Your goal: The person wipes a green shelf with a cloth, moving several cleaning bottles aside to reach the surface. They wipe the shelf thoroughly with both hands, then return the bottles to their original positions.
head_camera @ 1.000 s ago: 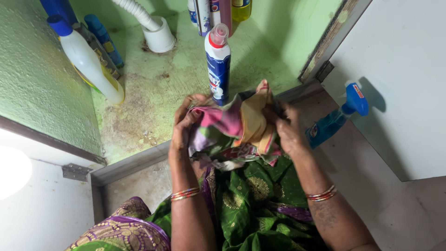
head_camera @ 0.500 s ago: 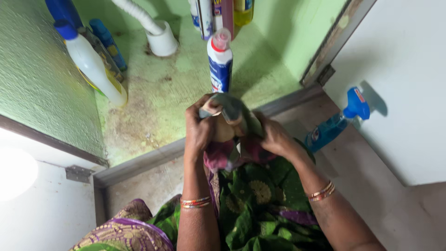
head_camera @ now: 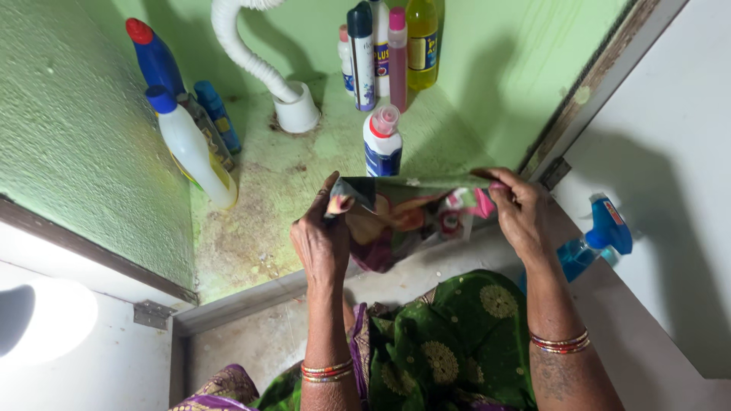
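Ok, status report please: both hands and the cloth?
Left hand and right hand each pinch a top corner. Patterned cloth stretched between them. Blue-and-white bottle just behind.

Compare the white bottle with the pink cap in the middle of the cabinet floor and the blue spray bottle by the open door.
The white bottle stands upright inside the cabinet, just beyond the cloth; the blue spray bottle lies outside, against the white door. The white bottle is opaque with a red collar and pink cap; the spray bottle is see-through blue with a trigger head. Neither hand touches either bottle.
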